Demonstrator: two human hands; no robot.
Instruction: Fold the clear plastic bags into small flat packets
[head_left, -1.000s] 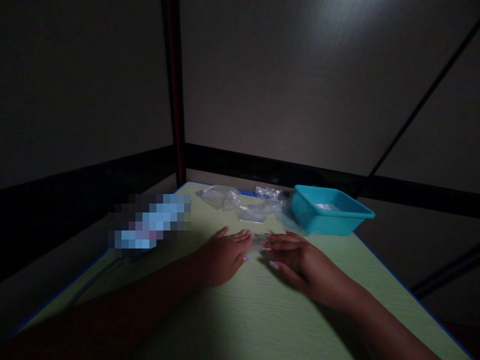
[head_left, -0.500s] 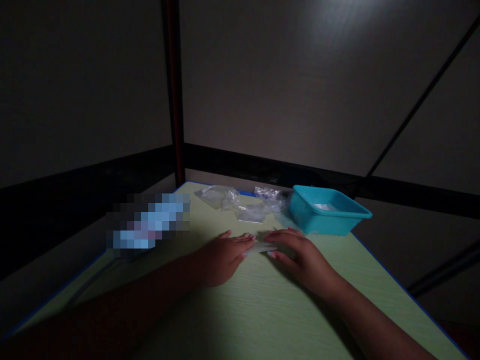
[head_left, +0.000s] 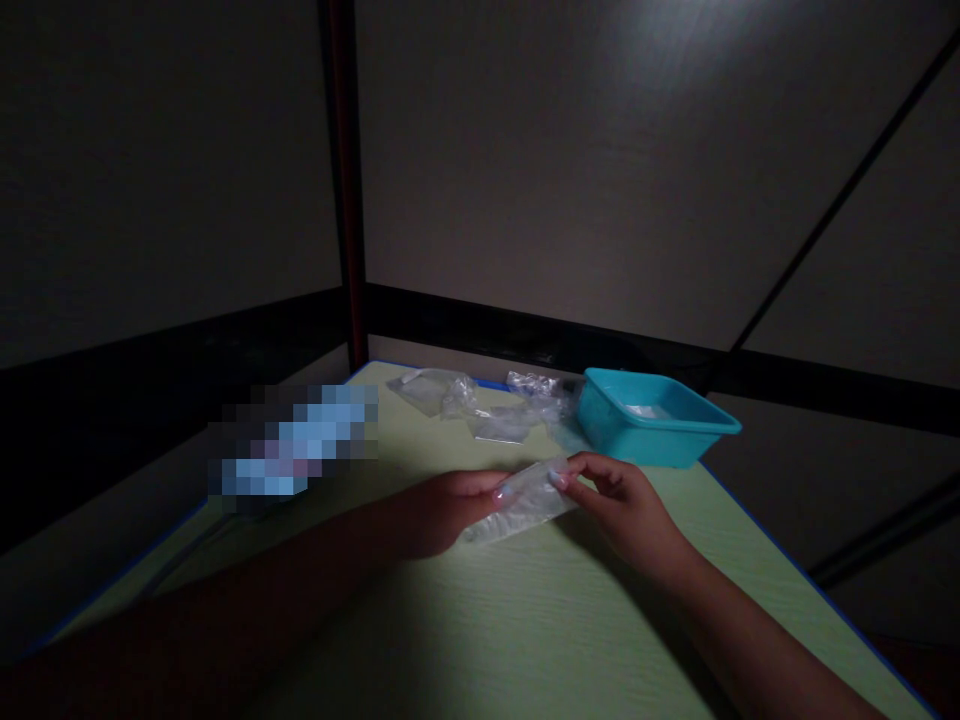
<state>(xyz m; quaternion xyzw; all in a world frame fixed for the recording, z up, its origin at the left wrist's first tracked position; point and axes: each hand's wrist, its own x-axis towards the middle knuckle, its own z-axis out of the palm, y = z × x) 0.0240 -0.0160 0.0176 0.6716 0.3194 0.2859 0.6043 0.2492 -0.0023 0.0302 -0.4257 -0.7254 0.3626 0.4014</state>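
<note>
A clear plastic bag (head_left: 521, 507) is held up slightly tilted over the middle of the table. My left hand (head_left: 457, 510) grips its left part, thumb on top and the other fingers hidden beneath. At the bag's upper right corner, my right hand (head_left: 611, 497) pinches the edge between thumb and fingers. Beyond both hands lie more crumpled clear plastic bags (head_left: 501, 428).
A turquoise plastic basin (head_left: 660, 440) stands at the right back, with something clear or whitish inside. A blurred-out bluish object (head_left: 300, 445) with a cord is on the left. The pale green table (head_left: 480, 630) has blue edging and meets dark walls.
My hands were lying low over the flat bag on the table. Now the bag is lifted and turned to face me, with my left thumb and right fingers closed on it.
</note>
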